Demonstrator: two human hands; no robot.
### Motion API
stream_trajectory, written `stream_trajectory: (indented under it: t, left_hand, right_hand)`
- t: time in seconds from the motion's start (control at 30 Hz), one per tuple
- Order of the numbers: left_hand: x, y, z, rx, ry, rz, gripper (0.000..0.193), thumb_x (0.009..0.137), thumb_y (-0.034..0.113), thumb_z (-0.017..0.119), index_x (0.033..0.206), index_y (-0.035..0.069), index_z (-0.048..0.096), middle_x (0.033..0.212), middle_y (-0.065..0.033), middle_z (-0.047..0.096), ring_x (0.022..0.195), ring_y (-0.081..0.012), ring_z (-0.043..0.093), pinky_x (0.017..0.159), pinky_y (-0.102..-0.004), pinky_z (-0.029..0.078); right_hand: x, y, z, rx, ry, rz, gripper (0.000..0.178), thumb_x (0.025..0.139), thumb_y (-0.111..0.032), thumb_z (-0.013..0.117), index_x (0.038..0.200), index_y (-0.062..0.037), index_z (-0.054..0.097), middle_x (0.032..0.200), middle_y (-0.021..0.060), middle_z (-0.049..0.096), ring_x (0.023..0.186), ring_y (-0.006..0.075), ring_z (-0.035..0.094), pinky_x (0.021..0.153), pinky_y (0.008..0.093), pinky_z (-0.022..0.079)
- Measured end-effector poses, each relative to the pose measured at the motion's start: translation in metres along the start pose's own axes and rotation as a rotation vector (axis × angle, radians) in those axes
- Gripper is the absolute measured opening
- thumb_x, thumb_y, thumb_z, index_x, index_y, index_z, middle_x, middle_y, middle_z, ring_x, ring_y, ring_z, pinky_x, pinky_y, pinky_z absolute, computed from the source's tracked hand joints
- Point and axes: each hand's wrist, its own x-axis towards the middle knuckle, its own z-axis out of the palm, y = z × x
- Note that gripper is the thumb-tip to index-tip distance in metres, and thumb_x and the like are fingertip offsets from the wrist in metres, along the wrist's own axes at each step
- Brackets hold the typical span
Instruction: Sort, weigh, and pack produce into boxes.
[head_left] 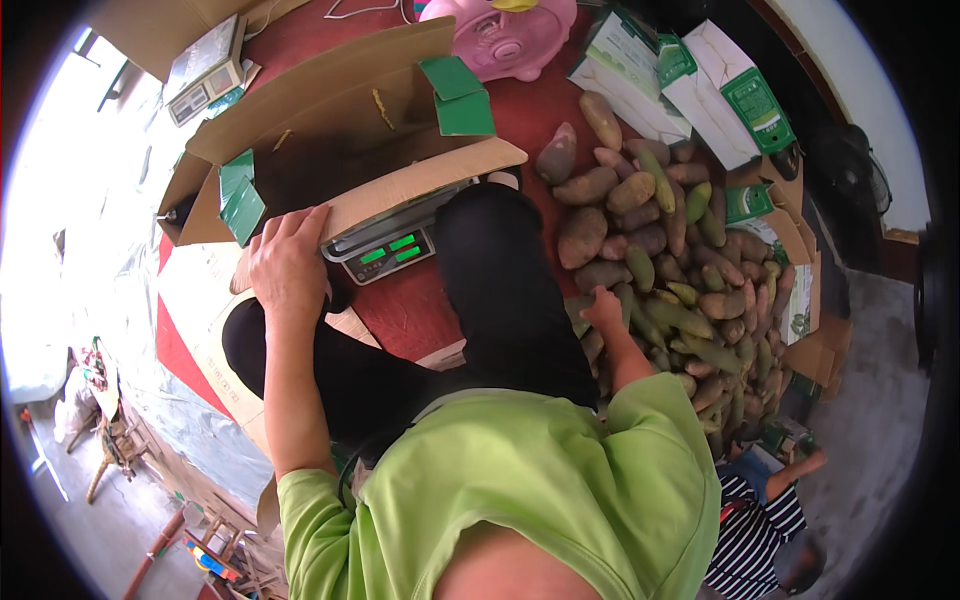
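Note:
An open brown cardboard box [345, 135] with green flap ends stands on a digital scale [390, 255] in front of me; green displays glow on it. My left hand [285, 262] grips the box's near left corner, its fingers bent over the flap edge. To my right lies a big pile of long tubers [640, 225], some reddish-brown, some greenish. At the near left side of that pile is my right hand [604, 312], its fingers partly stretched out among the tubers. I see no tuber held in it, though its palm is hidden.
White and green cartons [715, 95] stand behind the pile, near a pink plastic thing [510, 40]. A second boxy device [205, 68] sits at the far left. Flattened cardboard [205, 300] lies left of my legs. A person in a striped shirt [750, 535] is at the lower right.

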Motion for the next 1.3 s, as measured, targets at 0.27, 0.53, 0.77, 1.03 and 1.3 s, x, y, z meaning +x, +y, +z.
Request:
stream_trajectory:
  t: [0.27, 0.53, 0.77, 1.03, 1.3]
  left_hand:
    - [-0.002, -0.005, -0.001, -0.003, 0.005, 0.021, 0.030, 0.077, 0.007, 0.053, 0.102, 0.017, 0.066, 0.098, 0.0019, 0.064, 0.095, -0.0190, 0.058, 0.080, -0.0338, 0.044]
    - [-0.003, -0.008, 0.000, -0.013, 0.019, 0.039, 0.028, 0.079, 0.010, 0.052, 0.102, 0.016, 0.066, 0.096, 0.0014, 0.064, 0.094, -0.0190, 0.058, 0.078, -0.0340, 0.043]
    - [-0.003, -0.007, -0.001, -0.029, 0.026, 0.057, 0.027, 0.079, 0.010, 0.052, 0.101, 0.015, 0.066, 0.094, -0.0001, 0.064, 0.093, -0.0202, 0.058, 0.079, -0.0342, 0.043]
    - [-0.005, -0.009, -0.002, -0.014, 0.022, 0.055, 0.027, 0.079, 0.010, 0.052, 0.102, 0.015, 0.066, 0.094, -0.0003, 0.065, 0.094, -0.0203, 0.058, 0.079, -0.0345, 0.043]
    - [-0.006, -0.005, -0.002, 0.001, -0.009, 0.025, 0.027, 0.081, 0.010, 0.051, 0.102, 0.017, 0.066, 0.097, 0.0013, 0.064, 0.093, -0.0199, 0.058, 0.080, -0.0345, 0.043]
  right_hand:
    - [-0.023, -0.026, -0.029, -0.032, 0.063, -0.150, 0.057, 0.053, -0.027, 0.081, 0.104, -0.0110, 0.060, 0.104, 0.0156, 0.058, 0.101, 0.0360, 0.054, 0.083, 0.0435, 0.047]
    - [-0.049, -0.122, -0.176, -0.050, 0.444, -0.253, 0.048, 0.061, -0.024, 0.078, 0.103, -0.0076, 0.061, 0.103, 0.0143, 0.056, 0.099, 0.0344, 0.054, 0.082, 0.0442, 0.047]
    - [-0.088, -0.195, -0.318, 0.446, 0.939, -0.610, 0.046, 0.064, -0.018, 0.078, 0.104, -0.0035, 0.062, 0.093, 0.0122, 0.058, 0.088, 0.0286, 0.057, 0.079, 0.0370, 0.045]
    - [-0.098, -0.320, -0.335, 0.518, 0.752, -1.060, 0.041, 0.063, -0.022, 0.077, 0.100, -0.0063, 0.064, 0.090, 0.0097, 0.060, 0.083, 0.0256, 0.059, 0.076, 0.0350, 0.047]
    - [-0.062, -0.428, -0.248, -0.013, 0.429, -1.039, 0.041, 0.065, -0.033, 0.072, 0.100, -0.0102, 0.067, 0.098, 0.0124, 0.062, 0.094, 0.0296, 0.059, 0.083, 0.0391, 0.048]
